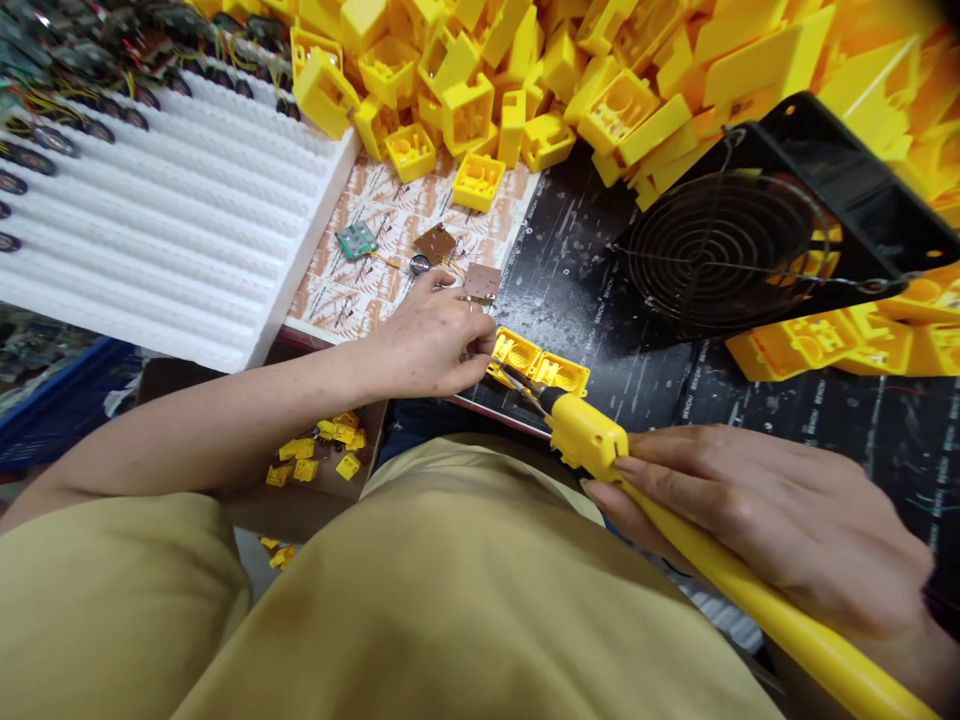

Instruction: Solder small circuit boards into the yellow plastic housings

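Yellow soldering iron (589,437) in right hand (757,520), left hand (427,335) on housing (536,362).

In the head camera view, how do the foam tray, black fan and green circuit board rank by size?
Largest to smallest: white foam tray, black fan, green circuit board. Camera nearness leaves the first two unsure.

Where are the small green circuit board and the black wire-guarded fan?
Small green circuit board (356,240): head view, its top face.
Black wire-guarded fan (724,255): head view, centre of the guard.
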Demonstrator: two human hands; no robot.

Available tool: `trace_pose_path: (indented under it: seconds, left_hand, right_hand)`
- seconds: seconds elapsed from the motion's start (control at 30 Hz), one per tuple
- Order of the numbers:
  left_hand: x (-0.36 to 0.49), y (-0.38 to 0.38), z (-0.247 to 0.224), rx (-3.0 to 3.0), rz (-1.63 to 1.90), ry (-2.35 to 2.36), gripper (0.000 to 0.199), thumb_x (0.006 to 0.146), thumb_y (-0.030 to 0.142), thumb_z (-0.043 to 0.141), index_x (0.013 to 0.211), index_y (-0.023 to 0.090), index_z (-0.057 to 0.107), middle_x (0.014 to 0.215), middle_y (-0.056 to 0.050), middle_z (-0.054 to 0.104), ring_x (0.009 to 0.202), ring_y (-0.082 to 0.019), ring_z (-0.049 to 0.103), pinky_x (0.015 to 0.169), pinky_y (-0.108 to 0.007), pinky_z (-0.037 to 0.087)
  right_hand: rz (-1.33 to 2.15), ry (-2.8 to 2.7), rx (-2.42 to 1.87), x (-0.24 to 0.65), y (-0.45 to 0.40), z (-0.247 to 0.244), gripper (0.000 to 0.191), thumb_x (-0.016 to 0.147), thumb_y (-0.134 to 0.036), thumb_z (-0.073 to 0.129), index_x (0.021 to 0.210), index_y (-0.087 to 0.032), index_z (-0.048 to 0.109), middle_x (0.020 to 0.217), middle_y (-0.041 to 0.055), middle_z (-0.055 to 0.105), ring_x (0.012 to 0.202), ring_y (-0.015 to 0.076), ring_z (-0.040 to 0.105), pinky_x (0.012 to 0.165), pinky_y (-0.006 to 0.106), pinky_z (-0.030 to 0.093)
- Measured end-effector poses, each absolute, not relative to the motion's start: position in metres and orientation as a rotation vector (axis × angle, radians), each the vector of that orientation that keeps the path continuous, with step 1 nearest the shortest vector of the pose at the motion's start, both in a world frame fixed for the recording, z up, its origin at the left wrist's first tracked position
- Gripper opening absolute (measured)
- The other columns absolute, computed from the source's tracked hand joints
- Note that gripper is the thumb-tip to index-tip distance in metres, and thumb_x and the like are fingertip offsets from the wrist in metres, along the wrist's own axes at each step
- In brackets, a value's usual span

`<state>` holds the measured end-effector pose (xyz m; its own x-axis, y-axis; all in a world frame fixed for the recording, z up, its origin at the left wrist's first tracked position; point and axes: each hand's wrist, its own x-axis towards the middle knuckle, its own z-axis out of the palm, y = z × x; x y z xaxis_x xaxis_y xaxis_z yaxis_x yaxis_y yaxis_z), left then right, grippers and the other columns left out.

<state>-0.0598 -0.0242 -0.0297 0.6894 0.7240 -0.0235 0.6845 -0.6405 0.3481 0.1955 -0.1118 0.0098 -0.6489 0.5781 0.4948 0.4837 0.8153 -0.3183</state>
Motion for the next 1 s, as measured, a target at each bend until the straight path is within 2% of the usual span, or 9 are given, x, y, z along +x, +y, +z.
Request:
trace_pose_path:
  seconds: [0.1,0.2,0.33,0.47,0.63,0.77,0.87,0.93,1.0]
  left_hand:
    - [-0.059,-0.024,-0.029,2.586,0.160,1.106,0.019,0.080,0.025,0.051,0.074,0.019,0.068,0.076,-0.002,0.071,0.082,-0.019,0.061,0.102,-0.045,0.032]
    - [-0.059,-0.023,-0.029,2.605,0.148,1.101,0.019,0.080,0.025,0.051,0.074,0.019,0.068,0.076,-0.003,0.071,0.081,-0.019,0.061,0.103,-0.045,0.032]
    - [-0.059,-0.023,-0.030,2.630,0.157,1.104,0.019,0.080,0.026,0.051,0.073,0.019,0.068,0.077,-0.004,0.070,0.083,-0.020,0.060,0.099,-0.044,0.034]
    - [-0.059,-0.024,-0.030,2.657,0.157,1.101,0.020,0.080,0.026,0.050,0.072,0.018,0.067,0.078,-0.005,0.069,0.084,-0.021,0.059,0.096,-0.042,0.037]
    - [-0.058,-0.023,-0.029,2.652,0.135,1.103,0.020,0.080,0.026,0.050,0.073,0.018,0.067,0.078,-0.005,0.069,0.084,-0.022,0.059,0.096,-0.043,0.037]
    - [-0.057,-0.023,-0.028,2.630,0.130,1.103,0.019,0.080,0.025,0.050,0.072,0.018,0.066,0.078,-0.005,0.068,0.084,-0.022,0.059,0.096,-0.043,0.037]
    - [-0.065,-0.024,-0.029,2.548,0.168,1.102,0.020,0.082,0.033,0.053,0.085,0.017,0.066,0.083,-0.005,0.069,0.088,-0.023,0.060,0.098,-0.044,0.037]
    - [-0.075,-0.026,-0.030,2.445,0.227,1.103,0.030,0.081,0.040,0.058,0.099,0.017,0.064,0.094,-0.007,0.071,0.096,-0.024,0.061,0.100,-0.043,0.037]
    - [-0.085,-0.028,-0.034,2.340,0.298,1.107,0.029,0.082,0.040,0.059,0.100,0.017,0.064,0.099,-0.006,0.072,0.100,-0.023,0.062,0.102,-0.042,0.036]
  right_hand:
    - [0.231,-2.424,-0.838,0.208,-0.110,0.011,0.025,0.081,-0.015,0.074,0.102,-0.020,0.062,0.082,0.0017,0.072,0.075,0.0138,0.070,0.067,0.024,0.062]
    - [0.233,-2.423,-0.895,0.217,-0.111,0.014,0.034,0.078,-0.013,0.076,0.107,-0.024,0.061,0.080,-0.0006,0.072,0.068,0.0124,0.069,0.057,0.020,0.059]
    - [0.236,-2.353,-1.012,0.207,-0.114,0.015,0.017,0.085,-0.016,0.070,0.096,-0.024,0.060,0.074,-0.0019,0.070,0.061,0.0108,0.068,0.055,0.019,0.057]
    - [0.242,-2.265,-1.035,0.203,-0.115,0.012,0.027,0.081,-0.012,0.073,0.098,-0.025,0.057,0.073,-0.0040,0.068,0.061,0.0115,0.068,0.052,0.019,0.056]
    - [0.324,-2.374,-1.058,0.212,-0.115,0.009,0.025,0.086,-0.013,0.065,0.103,-0.027,0.056,0.081,-0.0032,0.071,0.069,0.0135,0.070,0.063,0.022,0.059]
    - [0.333,-2.289,-1.051,0.205,-0.118,0.010,0.031,0.083,-0.013,0.068,0.108,-0.029,0.057,0.078,-0.0060,0.070,0.068,0.0131,0.069,0.063,0.021,0.059]
    - [0.324,-2.236,-1.110,0.201,-0.120,0.009,0.042,0.085,-0.013,0.066,0.122,-0.029,0.055,0.080,-0.0045,0.071,0.070,0.0135,0.070,0.066,0.021,0.059]
    - [0.284,-2.240,-1.142,0.203,-0.119,0.007,0.041,0.088,-0.016,0.064,0.126,-0.027,0.055,0.084,-0.0013,0.072,0.069,0.0135,0.070,0.064,0.020,0.058]
    - [0.204,-2.311,-1.123,0.207,-0.117,0.006,0.036,0.091,-0.021,0.061,0.126,-0.023,0.055,0.086,0.0016,0.073,0.064,0.0132,0.069,0.059,0.019,0.057]
